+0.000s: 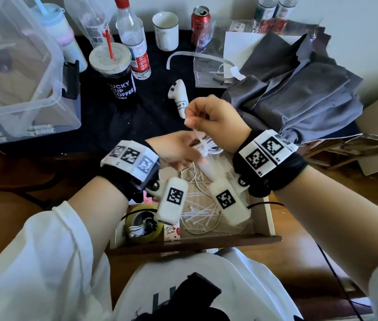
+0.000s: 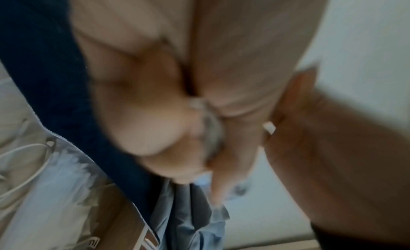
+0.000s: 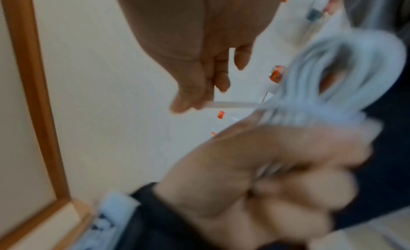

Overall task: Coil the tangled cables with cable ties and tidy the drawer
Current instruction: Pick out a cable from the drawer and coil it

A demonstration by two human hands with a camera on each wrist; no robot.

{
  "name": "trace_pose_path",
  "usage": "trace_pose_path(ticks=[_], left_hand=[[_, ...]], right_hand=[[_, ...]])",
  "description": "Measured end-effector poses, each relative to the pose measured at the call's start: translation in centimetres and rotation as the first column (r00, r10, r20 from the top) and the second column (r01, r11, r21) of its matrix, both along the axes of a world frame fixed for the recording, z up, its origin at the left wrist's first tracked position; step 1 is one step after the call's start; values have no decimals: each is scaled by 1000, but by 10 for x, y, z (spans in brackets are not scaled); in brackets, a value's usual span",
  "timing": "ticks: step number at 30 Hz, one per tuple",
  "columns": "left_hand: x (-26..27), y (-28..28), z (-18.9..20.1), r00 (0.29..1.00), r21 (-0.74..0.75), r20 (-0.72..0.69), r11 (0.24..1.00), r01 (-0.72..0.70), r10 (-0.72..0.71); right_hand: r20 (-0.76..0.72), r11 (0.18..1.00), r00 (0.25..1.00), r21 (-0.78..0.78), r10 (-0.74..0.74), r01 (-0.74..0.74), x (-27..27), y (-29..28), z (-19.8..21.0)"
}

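Note:
A coiled white cable (image 1: 206, 148) is held over the open drawer (image 1: 195, 243); my left hand (image 1: 178, 151) grips it from the left. In the right wrist view the coil (image 3: 355, 69) loops out above the left hand (image 3: 277, 166). My right hand (image 1: 204, 112) is raised above it and pinches the tail of a white cable tie (image 1: 195, 130) that runs down to the bundle. The same pinch shows in the right wrist view, right hand (image 3: 199, 95) on the tie (image 3: 233, 104). The left wrist view is blurred; the left hand (image 2: 177, 131) is curled round the cable (image 2: 210, 131).
The drawer holds loose cable ties (image 1: 199, 214), a thin loose cable (image 1: 195, 179) and a yellow tape roll (image 1: 144, 224) with a bundled cable inside. On the dark tabletop are a clear bin (image 1: 21, 77), a coffee cup (image 1: 116, 72), bottles, a white controller (image 1: 178, 96) and grey cloth (image 1: 299, 93).

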State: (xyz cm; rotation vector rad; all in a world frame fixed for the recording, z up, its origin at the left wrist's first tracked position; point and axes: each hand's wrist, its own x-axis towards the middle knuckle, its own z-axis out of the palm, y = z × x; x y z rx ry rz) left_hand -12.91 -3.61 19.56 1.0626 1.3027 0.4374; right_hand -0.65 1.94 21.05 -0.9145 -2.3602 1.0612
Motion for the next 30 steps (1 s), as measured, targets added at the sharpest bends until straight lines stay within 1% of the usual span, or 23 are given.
trace_pose_path(ticks=[1,2,4,5,7,9,11,13,14,16,18,19,20,22,24,26,28,29,30], left_hand=[[1,0,0,999,-1,-17,999,32,-32],[0,-1,-1,1000,-8,3,1000,28,-28],[-6,-2,-8,994,-25,94,999,-44,46],[-11,-4,-14,985,-32,138,994,-102,105],[-22,-9,-28,955,-71,175,971,-229,239],[-30,-16,-43,917,-141,193,934,-327,350],[-34,-25,-57,892,-239,201,903,-357,406],[-35,-34,-73,871,-340,217,870,-356,441],[-36,-40,-84,870,-375,186,851,-367,457],[-41,-51,-112,877,-404,49,813,-420,478],[-50,-62,-140,869,-400,-98,781,-480,484],[-55,-67,-153,848,-411,-152,748,-521,508],[-59,-72,-165,816,-433,-195,699,-569,544],[-66,-79,-183,759,-464,-256,613,-640,598],[-71,-81,-198,713,-455,-260,569,-685,651],[-72,-80,-208,635,-437,-207,510,-741,744],[-73,-79,-215,538,-415,-191,429,-802,821],[-74,-79,-217,504,-403,-197,399,-824,841],[-74,-80,-219,494,-394,-203,392,-831,845]], right_hand=[[-61,999,998,-41,8,-10,-4,-2,2],[-120,995,993,-94,3,-14,-7,-4,3],[-223,981,972,-192,-68,25,-8,0,-1],[-249,972,962,-227,-114,56,-6,3,-5],[-253,942,948,-319,-195,108,-1,7,-20],[-205,886,955,-452,-215,102,6,6,-42],[-141,812,979,-583,-145,36,10,-3,-68],[-82,733,995,-680,-62,-10,10,-17,-94],[-64,680,996,-733,-58,-7,9,-25,-106],[-10,561,993,-826,-114,56,7,-38,-134],[104,457,977,-871,-186,179,7,-49,-163],[163,413,961,-877,-223,245,9,-55,-177],[214,365,942,-881,-259,300,10,-60,-189],[290,243,902,-895,-320,374,15,-68,-211],[347,128,861,-900,-371,418,20,-71,-226],[402,73,825,-882,-398,465,29,-73,-238],[437,22,777,-866,-453,500,38,-72,-246],[445,-14,746,-863,-496,506,44,-70,-248],[446,-51,712,-863,-542,502,49,-69,-250]])
